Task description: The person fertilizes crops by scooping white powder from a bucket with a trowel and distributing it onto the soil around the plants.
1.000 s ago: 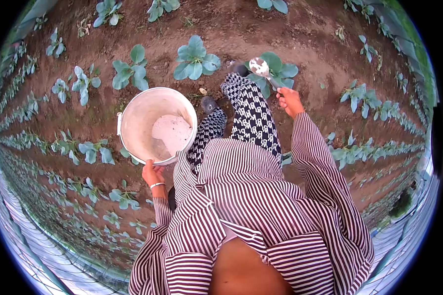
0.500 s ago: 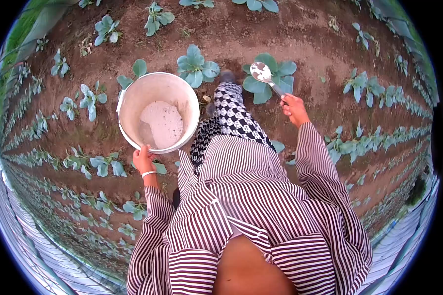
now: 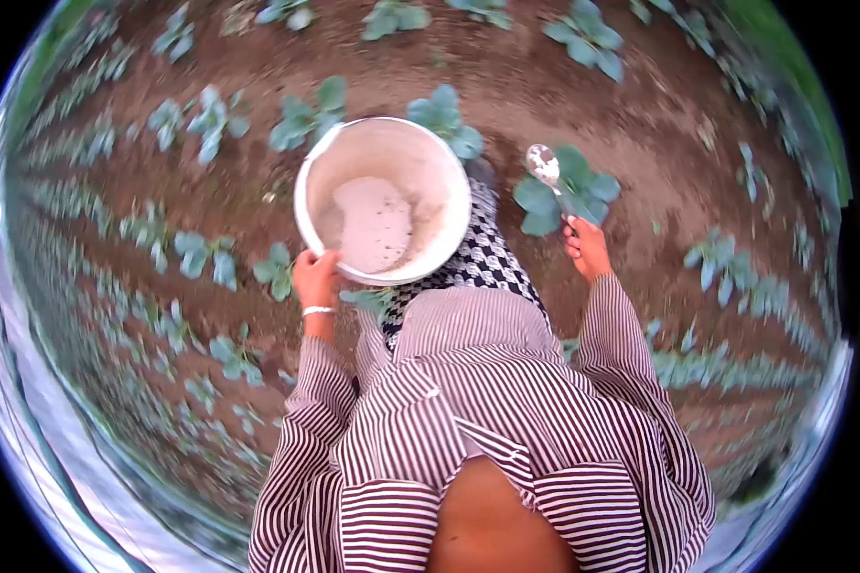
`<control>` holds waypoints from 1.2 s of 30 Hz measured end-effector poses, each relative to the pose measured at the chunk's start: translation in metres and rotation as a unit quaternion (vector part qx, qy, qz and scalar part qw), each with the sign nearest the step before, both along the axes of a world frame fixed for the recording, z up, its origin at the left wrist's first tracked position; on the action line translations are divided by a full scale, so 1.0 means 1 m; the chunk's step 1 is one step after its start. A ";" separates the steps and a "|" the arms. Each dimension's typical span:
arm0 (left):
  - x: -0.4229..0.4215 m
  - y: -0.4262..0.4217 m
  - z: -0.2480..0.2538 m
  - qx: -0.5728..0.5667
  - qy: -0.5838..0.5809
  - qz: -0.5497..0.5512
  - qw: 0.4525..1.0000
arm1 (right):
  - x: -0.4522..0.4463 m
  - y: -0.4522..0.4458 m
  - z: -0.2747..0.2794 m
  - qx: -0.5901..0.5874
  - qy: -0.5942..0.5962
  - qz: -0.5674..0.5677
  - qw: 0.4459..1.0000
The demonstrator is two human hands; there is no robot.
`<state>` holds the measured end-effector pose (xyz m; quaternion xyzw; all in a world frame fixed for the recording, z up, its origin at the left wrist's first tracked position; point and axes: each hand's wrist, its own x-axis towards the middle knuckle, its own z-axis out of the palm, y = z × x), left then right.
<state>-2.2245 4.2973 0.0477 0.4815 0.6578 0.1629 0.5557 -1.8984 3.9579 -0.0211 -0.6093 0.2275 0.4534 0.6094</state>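
white bucket in left hand | metal spoon in right hand

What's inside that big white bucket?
The bucket holds a pale pinkish-white material dotted with dark specks, lying at the bottom. The material covers whatever is beneath it, so I can't tell if anything is buried there.

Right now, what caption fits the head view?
Left hand grips a bucket of pale powder; right hand holds a spoon over a plant.
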 end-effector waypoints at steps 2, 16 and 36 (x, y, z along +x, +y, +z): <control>0.009 -0.004 0.000 -0.005 0.055 -0.026 0.998 | 0.016 0.039 -0.007 0.030 0.002 0.089 0.996; 0.046 -0.024 0.060 0.110 0.173 -0.077 0.976 | 0.029 0.158 -0.046 0.012 -0.166 0.308 0.937; -0.025 0.142 -0.009 -0.037 -0.101 0.045 0.993 | -0.005 0.393 0.074 0.077 -0.357 0.358 0.859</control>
